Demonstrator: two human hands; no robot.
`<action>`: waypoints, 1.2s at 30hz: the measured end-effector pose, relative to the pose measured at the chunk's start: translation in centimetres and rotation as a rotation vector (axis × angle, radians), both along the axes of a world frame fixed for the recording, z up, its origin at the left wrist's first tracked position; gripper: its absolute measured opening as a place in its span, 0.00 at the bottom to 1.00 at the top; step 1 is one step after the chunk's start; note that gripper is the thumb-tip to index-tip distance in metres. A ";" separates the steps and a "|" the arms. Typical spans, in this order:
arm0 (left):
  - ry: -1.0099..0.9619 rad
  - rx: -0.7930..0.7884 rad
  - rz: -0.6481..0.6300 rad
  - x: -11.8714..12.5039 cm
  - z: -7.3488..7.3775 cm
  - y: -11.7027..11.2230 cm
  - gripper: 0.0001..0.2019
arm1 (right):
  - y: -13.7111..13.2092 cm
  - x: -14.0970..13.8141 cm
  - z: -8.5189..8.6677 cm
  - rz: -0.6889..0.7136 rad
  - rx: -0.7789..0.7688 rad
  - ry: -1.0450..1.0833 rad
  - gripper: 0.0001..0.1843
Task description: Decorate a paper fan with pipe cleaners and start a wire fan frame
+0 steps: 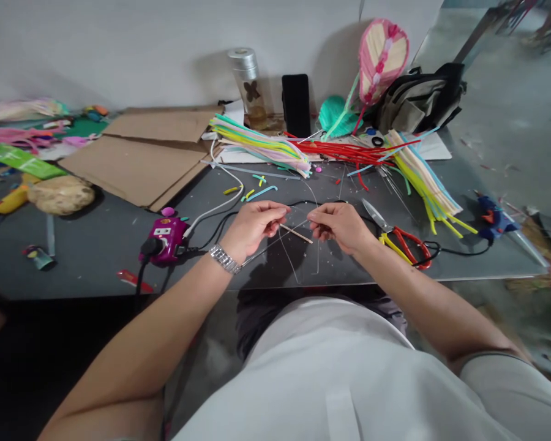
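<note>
"So, where are your hands just now?"

"Close together but apart, above the front of the bench (pixel 96 260). Your left hand (pixel 259 225), watch (pixel 224 259) at the wrist, and your right hand (pixel 338 225) each have thumb and fingers pinched on thin wires (pixel 318 257). Exactly where each wire ends is too fine to tell."

"And where do the wires run?"

"Down from your fingertips and across the space between you and the bench. A pale stick (pixel 298 234) slants there too, between your hands."

"What sits around you?"

"Scissors (pixel 386 229) just beyond your right hand, with a blue glue gun (pixel 493 219) farther right. A purple socket block (pixel 166 241) to your left. Behind, red stems (pixel 330 149) lie bunched below an upright phone (pixel 296 104)."
</note>
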State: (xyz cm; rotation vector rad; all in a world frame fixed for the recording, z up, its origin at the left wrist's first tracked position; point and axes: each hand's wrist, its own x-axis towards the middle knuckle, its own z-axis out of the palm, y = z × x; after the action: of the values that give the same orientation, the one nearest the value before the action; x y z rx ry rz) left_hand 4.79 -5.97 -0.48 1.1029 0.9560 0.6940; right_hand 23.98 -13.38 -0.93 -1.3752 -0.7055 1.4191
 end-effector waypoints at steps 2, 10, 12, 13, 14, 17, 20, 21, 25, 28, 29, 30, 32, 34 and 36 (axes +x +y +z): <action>0.055 0.110 -0.011 0.2 0.2 -0.2 0.10 | -0.1 0.2 0.3 -0.003 0.008 -0.013 0.13; 0.142 0.274 -0.092 0.6 1.2 0.1 0.08 | -1.4 2.2 0.8 0.021 0.040 -0.057 0.16; 0.135 0.299 -0.069 0.2 1.5 0.5 0.07 | -2.0 2.6 0.6 0.029 0.046 -0.097 0.18; 0.128 0.311 -0.047 0.0 1.7 0.7 0.08 | -2.3 2.7 0.5 0.059 0.041 -0.119 0.19; 0.118 0.318 -0.028 -0.1 1.9 0.9 0.08 | -2.7 2.8 0.4 0.101 0.034 -0.139 0.21; 0.100 0.310 -0.042 -0.3 2.7 1.3 0.09 | -3.5 2.8 0.4 0.212 0.038 -0.177 0.23; 0.127 0.274 -0.144 -0.4 3.4 1.3 0.10 | -4.1 2.9 0.8 0.265 0.062 -0.181 0.23; 0.135 0.260 -0.172 -0.4 3.6 1.2 0.10 | -4.2 3.1 1.0 0.272 0.068 -0.178 0.23; 0.149 0.188 -0.252 -0.8 4.1 1.0 0.12 | -4.1 3.6 1.4 0.228 0.085 -0.163 0.25; 0.143 0.111 -0.288 -0.9 4.2 0.6 0.14 | -4.0 3.6 1.5 0.188 0.102 -0.149 0.25; 0.138 0.098 -0.273 -0.9 4.2 0.4 0.14 | -4.0 3.4 1.6 0.174 0.111 -0.149 0.25; 0.132 0.098 -0.241 -0.8 4.1 0.3 0.15 | -4.0 3.2 1.6 0.158 0.121 -0.153 0.25; 0.123 0.129 -0.147 -0.6 3.7 -0.1 0.15 | -4.0 2.6 1.7 0.138 0.140 -0.174 0.24; 0.113 0.165 -0.064 -0.2 3.1 -0.5 0.14 | -3.9 2.1 1.7 0.137 0.151 -0.205 0.22; 0.093 0.169 -0.006 0.2 2.4 -0.7 0.15 | -3.7 1.8 1.8 0.141 0.169 -0.261 0.20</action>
State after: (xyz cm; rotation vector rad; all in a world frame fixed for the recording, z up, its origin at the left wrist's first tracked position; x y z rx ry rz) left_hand 4.94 -6.67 1.93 1.2955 0.9861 0.7335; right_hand 25.76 -17.09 0.89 -1.4125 -1.0859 1.2661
